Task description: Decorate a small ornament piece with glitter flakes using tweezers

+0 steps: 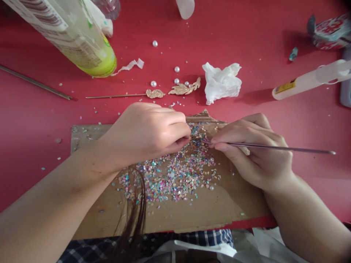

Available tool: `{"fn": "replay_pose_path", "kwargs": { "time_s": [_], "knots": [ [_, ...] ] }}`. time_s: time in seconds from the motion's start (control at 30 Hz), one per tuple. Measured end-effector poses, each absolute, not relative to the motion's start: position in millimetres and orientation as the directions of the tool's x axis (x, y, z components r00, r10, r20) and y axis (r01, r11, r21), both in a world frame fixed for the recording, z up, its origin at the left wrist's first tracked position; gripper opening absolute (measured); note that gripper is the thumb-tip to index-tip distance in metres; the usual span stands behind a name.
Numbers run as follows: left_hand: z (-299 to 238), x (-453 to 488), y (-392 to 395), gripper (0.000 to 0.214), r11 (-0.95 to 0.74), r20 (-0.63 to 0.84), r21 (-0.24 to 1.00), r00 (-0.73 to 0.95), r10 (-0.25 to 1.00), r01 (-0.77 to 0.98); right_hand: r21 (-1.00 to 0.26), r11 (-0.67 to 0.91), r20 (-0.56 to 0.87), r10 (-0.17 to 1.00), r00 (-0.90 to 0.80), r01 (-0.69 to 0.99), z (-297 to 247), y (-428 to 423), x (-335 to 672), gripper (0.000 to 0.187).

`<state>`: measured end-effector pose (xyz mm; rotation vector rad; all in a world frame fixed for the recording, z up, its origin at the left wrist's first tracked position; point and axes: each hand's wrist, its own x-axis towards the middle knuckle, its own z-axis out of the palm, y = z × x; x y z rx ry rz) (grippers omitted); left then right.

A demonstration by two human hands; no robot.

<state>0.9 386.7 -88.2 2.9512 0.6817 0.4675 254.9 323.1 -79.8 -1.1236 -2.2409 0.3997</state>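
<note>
My left hand is closed in a pinch over the cardboard, fingertips on a small gold wire-like ornament that they partly hide. In my right hand is a thin metal stick, gripped like a pencil. Its far end points right, and its working tip reaches left to the gold ornament; whether they touch I cannot tell. Below both hands, many coloured shell-like chips lie scattered over the cardboard sheet.
Behind the cardboard lie a gold-topped hairpin, a gold leaf ornament, several pearl beads and crumpled tissue. A bottle stands back left; a slim glue-like bottle is at right. Dark hair hangs over the front.
</note>
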Motion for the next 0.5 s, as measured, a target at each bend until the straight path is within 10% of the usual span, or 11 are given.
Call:
{"fn": "replay_pose_path", "kwargs": {
  "time_s": [0.5],
  "knots": [
    [-87.7,2.2,386.5,0.033,-0.89,0.24,0.154,0.857,0.455,0.43,-0.546,0.549,0.338,0.835,-0.434,0.632,-79.8,321.5,255.0,0.013]
  ]
}}
